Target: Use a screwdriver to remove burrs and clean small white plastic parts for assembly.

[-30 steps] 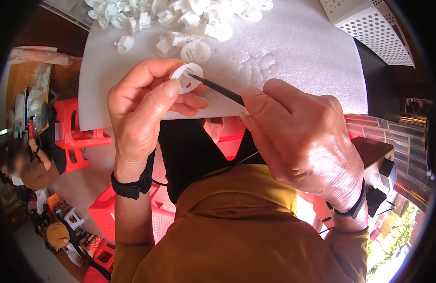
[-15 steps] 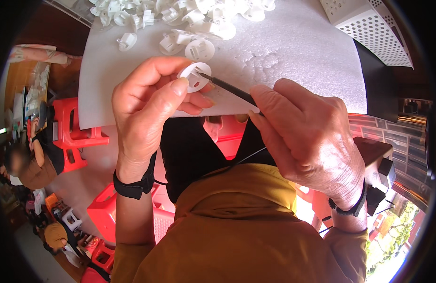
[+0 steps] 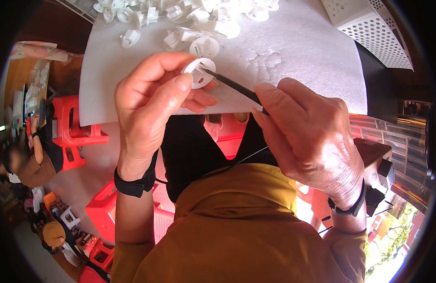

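Observation:
My left hand (image 3: 152,104) pinches a small round white plastic part (image 3: 199,73) between thumb and fingers, just above the near edge of a white foam sheet (image 3: 298,61). My right hand (image 3: 312,137) grips a thin dark blade tool (image 3: 232,86) whose tip touches the face of the round part. Both wrists wear black bands. A pile of several similar white plastic parts (image 3: 189,19) lies at the far side of the sheet, beyond my hands.
A white perforated box (image 3: 369,28) stands at the far right. Red plastic stools (image 3: 71,122) stand on the floor to the left and below. Another person in brown (image 3: 33,165) sits at the far left. My mustard-coloured garment (image 3: 237,236) fills the lower middle.
Both hands have shifted slightly toward the far side of the sheet, with the blade tip staying on the round part. Its angle against the part has changed a little.

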Available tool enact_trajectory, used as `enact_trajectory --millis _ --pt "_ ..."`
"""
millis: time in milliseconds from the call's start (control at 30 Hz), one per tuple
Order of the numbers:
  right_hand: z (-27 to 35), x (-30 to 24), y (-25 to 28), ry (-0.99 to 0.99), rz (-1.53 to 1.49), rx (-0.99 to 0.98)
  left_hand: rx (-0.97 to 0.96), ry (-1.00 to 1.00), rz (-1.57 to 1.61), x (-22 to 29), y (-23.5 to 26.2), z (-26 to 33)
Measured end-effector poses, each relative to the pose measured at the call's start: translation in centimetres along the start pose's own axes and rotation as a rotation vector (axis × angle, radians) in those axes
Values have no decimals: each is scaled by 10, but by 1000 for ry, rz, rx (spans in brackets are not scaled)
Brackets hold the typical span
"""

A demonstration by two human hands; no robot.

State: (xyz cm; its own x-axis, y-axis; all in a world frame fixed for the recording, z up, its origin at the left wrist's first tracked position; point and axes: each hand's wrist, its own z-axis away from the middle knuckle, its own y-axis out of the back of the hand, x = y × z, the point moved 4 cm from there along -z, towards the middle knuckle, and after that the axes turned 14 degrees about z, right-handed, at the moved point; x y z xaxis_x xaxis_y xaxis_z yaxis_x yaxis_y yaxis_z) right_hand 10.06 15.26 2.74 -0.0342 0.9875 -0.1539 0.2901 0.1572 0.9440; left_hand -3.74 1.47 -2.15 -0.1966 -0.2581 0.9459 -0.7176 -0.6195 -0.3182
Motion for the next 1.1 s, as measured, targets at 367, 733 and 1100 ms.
enact_trajectory --millis 367,733,1100 --pt "-1 -2 2 -15 13 -70 -29 3 -94 -1 0 1" --pt "3 -1 -4 -55 -47 -51 -15 4 -138 -1 -1 2" --pt "3 1 -12 -142 -168 -79 -13 -8 -153 0 -2 0"
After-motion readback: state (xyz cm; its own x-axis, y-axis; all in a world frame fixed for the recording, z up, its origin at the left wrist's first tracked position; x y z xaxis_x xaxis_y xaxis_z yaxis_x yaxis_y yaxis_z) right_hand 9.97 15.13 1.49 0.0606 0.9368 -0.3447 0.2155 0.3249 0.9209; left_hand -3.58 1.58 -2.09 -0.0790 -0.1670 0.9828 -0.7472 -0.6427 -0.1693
